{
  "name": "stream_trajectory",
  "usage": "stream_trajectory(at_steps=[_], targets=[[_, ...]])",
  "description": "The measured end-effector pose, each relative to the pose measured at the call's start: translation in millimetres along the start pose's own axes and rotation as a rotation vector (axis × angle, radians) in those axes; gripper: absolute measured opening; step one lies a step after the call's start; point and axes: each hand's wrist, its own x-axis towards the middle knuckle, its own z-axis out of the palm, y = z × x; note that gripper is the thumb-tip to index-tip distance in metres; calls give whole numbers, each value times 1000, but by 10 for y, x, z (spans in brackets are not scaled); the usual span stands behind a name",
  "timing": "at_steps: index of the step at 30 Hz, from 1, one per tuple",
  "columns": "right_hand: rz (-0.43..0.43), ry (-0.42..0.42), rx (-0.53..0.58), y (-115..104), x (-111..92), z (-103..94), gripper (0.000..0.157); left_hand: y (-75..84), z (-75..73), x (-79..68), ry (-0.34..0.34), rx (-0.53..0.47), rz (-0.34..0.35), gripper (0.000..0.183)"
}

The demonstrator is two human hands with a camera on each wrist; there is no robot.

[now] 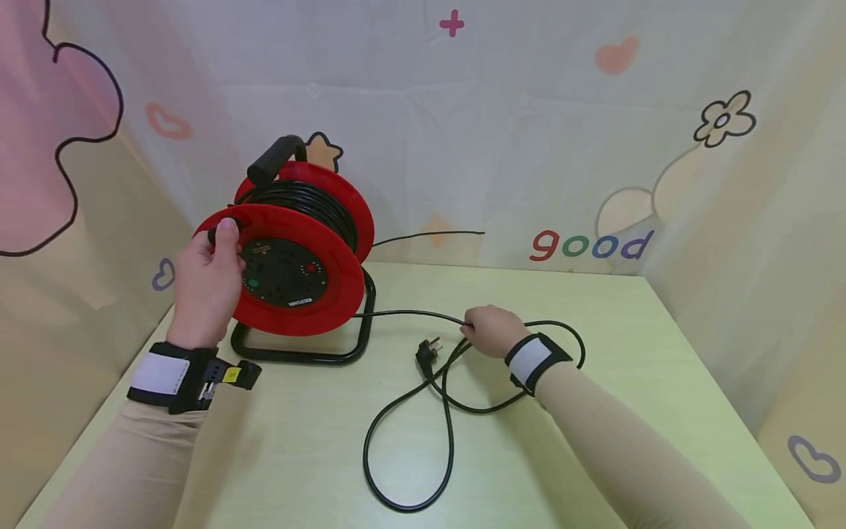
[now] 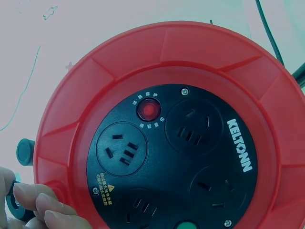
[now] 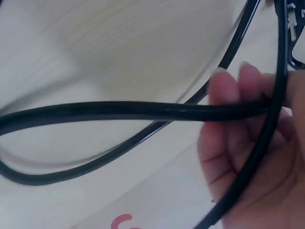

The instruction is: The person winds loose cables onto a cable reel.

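A red cable reel [image 1: 360,213] wound with black cable stands on a black tube frame at the left of the table. My left hand [image 1: 208,286] grips the small black crank knob [image 1: 214,234] on the reel's front disc. In the left wrist view, the fingertips [image 2: 45,202] curl by the knob at the disc's edge, beside the black socket panel [image 2: 157,162]. The loose black cable [image 1: 410,313] runs from the reel into my right hand [image 1: 496,330], whose fingers curl round it. In the right wrist view, the cable [image 3: 119,110] passes between thumb and fingers.
The plug [image 1: 427,353] lies on the pale table [image 1: 297,441], prongs upward to the right. Cable loops [image 1: 410,508] spread toward the front and around the right wrist. A printed curtain [image 1: 410,147] encloses the back and sides. The reel's carrying handle [image 1: 274,160] rises on top.
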Motion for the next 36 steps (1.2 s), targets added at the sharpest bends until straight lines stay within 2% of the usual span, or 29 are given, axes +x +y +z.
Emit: stream_trajectory(at_steps=[5,12,18,20,22,26,29,36], targets=[[36,-66,15,153,-56,-29,17,-26,7,6,4,3,9,54],[68,-110,31,411,-196,-73,17,-10,8,-6,-9,8,18,55],[148,-244,72,576,-360,-167,24,-3,0,-10,-24,4,23,54],[153,-261,92,602,-381,-184,26,-10,-5,-10,-23,3,16,53],[139,-224,106,625,-385,-180,25,-13,-3,-10,-20,4,11,53],[111,-70,133,662,-384,-133,22,2,33,-20,-26,18,18,55],[98,5,157,666,-374,-99,20,27,74,-32,-43,23,39,54],[83,36,124,594,-315,-110,16,85,173,-87,-51,13,110,50]])
